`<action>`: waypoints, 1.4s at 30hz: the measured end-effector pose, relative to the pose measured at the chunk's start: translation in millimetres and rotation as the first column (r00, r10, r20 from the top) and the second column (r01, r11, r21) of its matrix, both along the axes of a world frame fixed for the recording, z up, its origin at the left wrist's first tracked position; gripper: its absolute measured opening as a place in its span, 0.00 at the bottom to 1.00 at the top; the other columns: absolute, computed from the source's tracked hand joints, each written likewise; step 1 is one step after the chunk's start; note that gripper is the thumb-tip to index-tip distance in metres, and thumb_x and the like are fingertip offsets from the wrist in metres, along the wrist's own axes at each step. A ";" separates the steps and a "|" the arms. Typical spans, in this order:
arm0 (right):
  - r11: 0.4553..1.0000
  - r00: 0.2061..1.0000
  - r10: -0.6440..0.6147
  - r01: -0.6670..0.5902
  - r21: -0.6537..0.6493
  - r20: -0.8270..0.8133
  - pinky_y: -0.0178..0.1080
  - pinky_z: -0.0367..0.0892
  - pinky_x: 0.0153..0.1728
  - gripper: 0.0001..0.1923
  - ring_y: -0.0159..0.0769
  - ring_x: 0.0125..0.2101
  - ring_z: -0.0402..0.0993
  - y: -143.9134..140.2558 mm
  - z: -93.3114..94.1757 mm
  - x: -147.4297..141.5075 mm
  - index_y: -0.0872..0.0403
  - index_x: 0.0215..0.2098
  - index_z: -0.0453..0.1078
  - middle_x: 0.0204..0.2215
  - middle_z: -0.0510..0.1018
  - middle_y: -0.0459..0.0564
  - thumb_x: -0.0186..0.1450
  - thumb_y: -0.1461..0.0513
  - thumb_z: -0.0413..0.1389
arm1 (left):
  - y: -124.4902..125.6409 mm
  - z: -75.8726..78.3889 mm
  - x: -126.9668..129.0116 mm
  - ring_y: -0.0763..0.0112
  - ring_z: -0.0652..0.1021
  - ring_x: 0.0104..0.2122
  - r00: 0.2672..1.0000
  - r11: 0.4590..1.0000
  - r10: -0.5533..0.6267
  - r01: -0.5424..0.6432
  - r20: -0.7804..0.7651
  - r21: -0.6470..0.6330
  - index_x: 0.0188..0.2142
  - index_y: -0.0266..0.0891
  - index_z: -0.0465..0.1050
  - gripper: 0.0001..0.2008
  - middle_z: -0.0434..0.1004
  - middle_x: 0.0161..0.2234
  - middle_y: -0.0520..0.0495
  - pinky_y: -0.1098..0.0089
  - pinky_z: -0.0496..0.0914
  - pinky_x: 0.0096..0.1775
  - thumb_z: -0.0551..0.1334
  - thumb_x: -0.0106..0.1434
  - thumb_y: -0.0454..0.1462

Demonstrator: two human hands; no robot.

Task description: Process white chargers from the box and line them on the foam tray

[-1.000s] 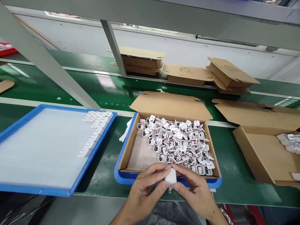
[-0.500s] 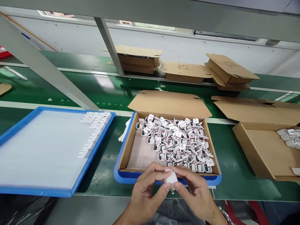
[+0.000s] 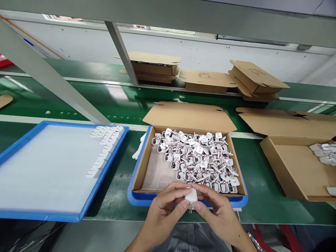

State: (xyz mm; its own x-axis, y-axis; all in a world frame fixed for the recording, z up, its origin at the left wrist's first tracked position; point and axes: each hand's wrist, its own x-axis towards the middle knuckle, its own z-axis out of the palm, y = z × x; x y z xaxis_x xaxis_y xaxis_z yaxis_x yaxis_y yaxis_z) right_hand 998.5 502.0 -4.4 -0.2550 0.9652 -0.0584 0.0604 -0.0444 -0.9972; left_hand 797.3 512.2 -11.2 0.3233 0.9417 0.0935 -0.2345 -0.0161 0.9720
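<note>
I see both hands closed on 1 white plug casing [image 3: 191, 196], held just in front of the cardboard box [image 3: 147, 164] of loose casings on the counter [image 3: 118, 196]. My left hand [image 3: 164, 213] and right hand [image 3: 219, 215] pinch it from either side; fingers cover most of it. Its lower end is too small to read. Both wrists are cut off by the frame.
</note>
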 end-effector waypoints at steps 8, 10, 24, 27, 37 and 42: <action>0.999 1.000 -0.016 0.016 0.052 0.006 0.41 0.78 0.55 0.20 0.38 0.55 0.80 -3.2 0.8 -1.7 0.36 0.60 0.74 0.55 0.82 0.48 0.71 0.59 0.62 | -0.4 1.0 -3.9 0.60 0.79 0.52 0.996 0.976 0.005 0.015 -0.092 0.215 0.59 0.52 0.78 0.21 0.76 0.52 0.41 0.61 0.78 0.49 0.61 0.72 0.29; 0.997 0.999 -0.016 0.014 0.082 0.027 0.41 0.78 0.56 0.21 0.38 0.55 0.80 -3.7 -0.7 -2.6 0.36 0.60 0.74 0.55 0.82 0.48 0.71 0.60 0.62 | -1.2 0.2 -3.6 0.62 0.80 0.49 0.996 0.971 0.022 -0.002 -0.084 0.239 0.58 0.52 0.77 0.21 0.75 0.51 0.41 0.64 0.78 0.47 0.60 0.72 0.28; 0.995 0.996 0.091 -0.092 -0.046 -0.023 0.47 0.72 0.64 0.28 0.40 0.63 0.73 -6.3 -4.9 7.4 0.31 0.67 0.65 0.66 0.73 0.45 0.71 0.59 0.62 | 3.1 -2.5 -2.0 0.65 0.78 0.46 0.997 0.994 0.023 -0.015 -0.075 0.113 0.52 0.52 0.80 0.13 0.76 0.48 0.45 0.68 0.75 0.46 0.62 0.73 0.34; 0.992 0.994 0.097 -0.100 -0.076 -0.050 0.47 0.73 0.63 0.29 0.40 0.62 0.75 -8.0 -10.4 9.7 0.30 0.68 0.64 0.67 0.73 0.45 0.72 0.58 0.62 | 4.3 -3.4 -2.0 0.65 0.78 0.47 0.996 0.998 -0.001 0.007 -0.085 0.067 0.55 0.54 0.79 0.15 0.76 0.50 0.45 0.68 0.75 0.44 0.62 0.73 0.35; 0.991 0.993 0.096 -0.102 -0.086 -0.069 0.41 0.76 0.58 0.22 0.36 0.57 0.79 -4.7 -1.3 5.8 0.32 0.63 0.70 0.61 0.79 0.45 0.73 0.58 0.59 | -0.2 -4.2 -3.2 0.61 0.79 0.49 0.995 0.994 -0.025 0.035 -0.095 0.108 0.55 0.54 0.79 0.18 0.75 0.51 0.43 0.63 0.77 0.46 0.62 0.73 0.31; 0.996 0.994 0.073 -0.077 -0.047 -0.087 0.36 0.78 0.54 0.20 0.33 0.54 0.81 -4.4 1.3 2.5 0.32 0.61 0.72 0.57 0.81 0.44 0.73 0.60 0.59 | -3.3 -4.7 0.0 0.63 0.80 0.47 0.990 0.963 0.052 -0.014 -0.134 0.268 0.56 0.51 0.77 0.19 0.75 0.49 0.43 0.63 0.76 0.47 0.62 0.72 0.29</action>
